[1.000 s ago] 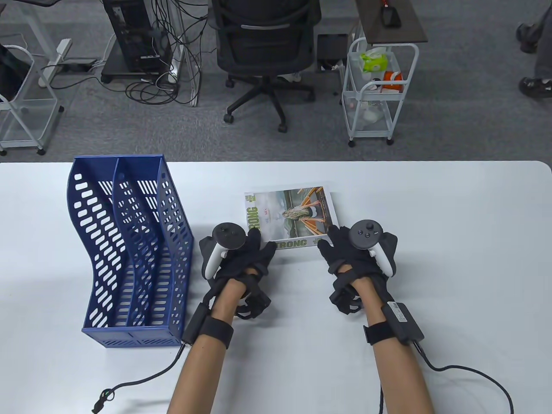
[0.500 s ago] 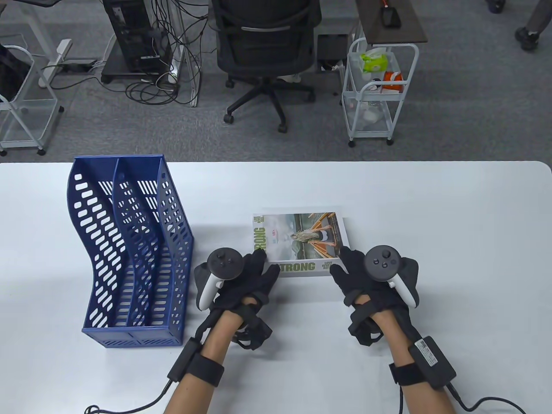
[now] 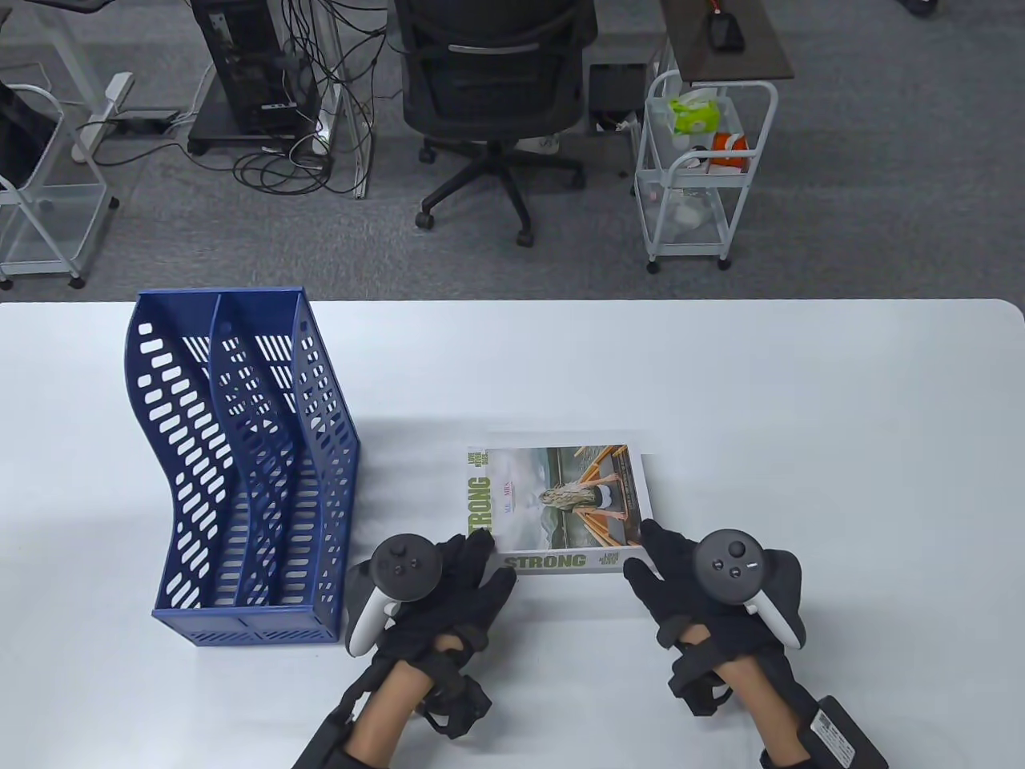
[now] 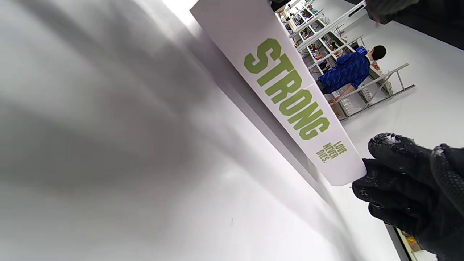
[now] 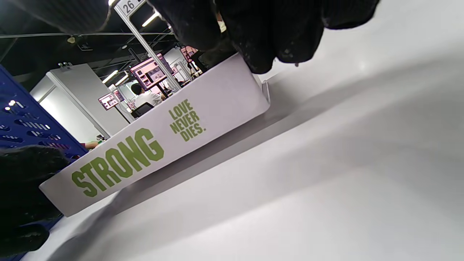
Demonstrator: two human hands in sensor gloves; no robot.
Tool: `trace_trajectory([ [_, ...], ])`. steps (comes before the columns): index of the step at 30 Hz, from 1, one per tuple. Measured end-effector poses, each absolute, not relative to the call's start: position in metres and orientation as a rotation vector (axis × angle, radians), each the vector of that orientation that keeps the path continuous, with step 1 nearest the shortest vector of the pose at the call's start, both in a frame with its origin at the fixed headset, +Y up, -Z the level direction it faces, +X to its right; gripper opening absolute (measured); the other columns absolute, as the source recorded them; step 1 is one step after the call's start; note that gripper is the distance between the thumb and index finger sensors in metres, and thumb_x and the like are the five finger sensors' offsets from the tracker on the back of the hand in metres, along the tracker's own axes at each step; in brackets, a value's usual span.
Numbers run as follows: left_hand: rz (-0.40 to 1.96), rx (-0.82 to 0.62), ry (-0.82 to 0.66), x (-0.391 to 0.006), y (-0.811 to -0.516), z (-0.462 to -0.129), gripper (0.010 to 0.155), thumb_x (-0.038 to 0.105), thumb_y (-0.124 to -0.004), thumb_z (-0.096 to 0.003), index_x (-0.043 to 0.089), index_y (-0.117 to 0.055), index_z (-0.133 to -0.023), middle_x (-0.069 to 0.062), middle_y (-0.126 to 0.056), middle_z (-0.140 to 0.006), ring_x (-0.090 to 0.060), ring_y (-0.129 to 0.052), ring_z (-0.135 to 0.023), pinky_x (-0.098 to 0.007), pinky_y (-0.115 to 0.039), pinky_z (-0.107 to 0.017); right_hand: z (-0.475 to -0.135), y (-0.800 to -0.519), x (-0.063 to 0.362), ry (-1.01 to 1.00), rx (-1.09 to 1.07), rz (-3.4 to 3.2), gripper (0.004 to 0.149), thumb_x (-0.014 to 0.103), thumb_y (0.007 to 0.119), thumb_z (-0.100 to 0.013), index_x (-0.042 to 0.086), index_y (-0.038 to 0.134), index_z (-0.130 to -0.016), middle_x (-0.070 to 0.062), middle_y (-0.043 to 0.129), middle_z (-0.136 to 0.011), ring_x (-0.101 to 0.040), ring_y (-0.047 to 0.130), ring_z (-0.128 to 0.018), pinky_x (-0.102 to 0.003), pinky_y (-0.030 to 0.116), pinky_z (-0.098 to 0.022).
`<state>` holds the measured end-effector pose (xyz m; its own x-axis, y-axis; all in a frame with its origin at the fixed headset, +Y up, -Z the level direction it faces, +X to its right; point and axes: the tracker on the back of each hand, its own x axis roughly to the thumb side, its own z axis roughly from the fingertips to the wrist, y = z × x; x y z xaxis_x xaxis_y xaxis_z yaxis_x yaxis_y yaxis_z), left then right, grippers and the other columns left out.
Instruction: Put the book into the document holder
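Book (image 3: 560, 509) is held at its near edge by both hands, spine side facing the person, cover up. Spine with green "STRONG" lettering runs left-right across the table view, so that edge is parallel to the near tabletop (image 3: 801, 384) edge; cover art is seen rotated, its top toward the left. Near edge appears lifted off the tabletop in both wrist views, with a shadow under it; whether the far edge still touches cannot be told.

Left hand (image 3: 436, 597) is closed on the near-left corner, fingertips (image 4: 395, 170) seen at the spine end. Right hand (image 3: 705, 585) is closed on the near-right corner, fingers (image 5: 268, 40) wrapped over the top edge.

Document holder (image 3: 240, 473), blue, perforated, stands upright at the left, apart from the book, just left of the left hand; slots are open upward.
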<state>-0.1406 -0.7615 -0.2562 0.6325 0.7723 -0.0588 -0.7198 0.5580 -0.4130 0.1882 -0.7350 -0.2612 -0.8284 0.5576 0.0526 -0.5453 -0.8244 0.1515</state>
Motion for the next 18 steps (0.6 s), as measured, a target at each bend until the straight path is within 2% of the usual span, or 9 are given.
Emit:
trace_trajectory([
  [5,0.886,-0.366,-0.113,-0.148,-0.759,-0.244,0.075,0.064,-0.057,-0.0496,0.025,-0.033,-0.108,-0.018,-0.03,-0.115,-0.047,-0.023,-0.107,-0.062,-0.035,-0.077,-0.255,-0.73,0.188,0.179,0.104,2.525,0.072,0.059,0.064,-0.047,0.016,0.055,-0.106,-0.025,0.075,-0.097,-0.048,0.072,-0.088,-0.064,0.053,-0.069],
  [7,0.893,-0.402,-0.089,-0.149,-0.759,-0.239,0.074,0.064,-0.058,-0.0494,0.024,-0.037,-0.108,-0.019,-0.033,-0.114,-0.048,-0.026,-0.106,-0.062,-0.036,-0.076,-0.254,-0.73,0.19,0.169,0.086,2.514,0.071,0.058,0.063,-0.048,0.015,0.059,-0.104,-0.023,0.082,-0.091,-0.046,0.079,-0.083,-0.063,0.058,-0.066],
  [9,0.87,-0.441,-0.105,-0.148,-0.756,-0.235,0.075,0.064,-0.057,-0.0501,0.022,-0.035,-0.108,-0.02,-0.031,-0.114,-0.049,-0.025,-0.106,-0.062,-0.036,-0.076,-0.254,-0.73,0.191,0.187,0.068,2.502,0.07,0.058,0.064,-0.048,0.015,0.063,-0.102,-0.023,0.085,-0.087,-0.045,0.082,-0.079,-0.063,0.06,-0.064],
  [13,0.77,-0.383,-0.099,-0.143,-0.749,-0.23,0.075,0.066,-0.057,-0.049,0.021,-0.039,-0.107,-0.024,-0.038,-0.112,-0.051,-0.033,-0.104,-0.063,-0.041,-0.075,-0.255,-0.73,0.194,0.186,0.049,2.503,0.066,0.058,0.064,-0.047,0.015,0.077,-0.095,-0.021,0.092,-0.078,-0.043,0.089,-0.071,-0.062,0.065,-0.06],
  [18,0.758,-0.377,-0.074,-0.144,-0.746,-0.227,0.073,0.065,-0.058,-0.0486,0.021,-0.049,-0.105,-0.024,-0.049,-0.11,-0.051,-0.043,-0.103,-0.062,-0.047,-0.074,-0.257,-0.73,0.199,0.211,0.034,2.48,0.064,0.058,0.064,-0.048,0.014,0.083,-0.09,-0.02,0.097,-0.072,-0.042,0.093,-0.065,-0.061,0.068,-0.058],
])
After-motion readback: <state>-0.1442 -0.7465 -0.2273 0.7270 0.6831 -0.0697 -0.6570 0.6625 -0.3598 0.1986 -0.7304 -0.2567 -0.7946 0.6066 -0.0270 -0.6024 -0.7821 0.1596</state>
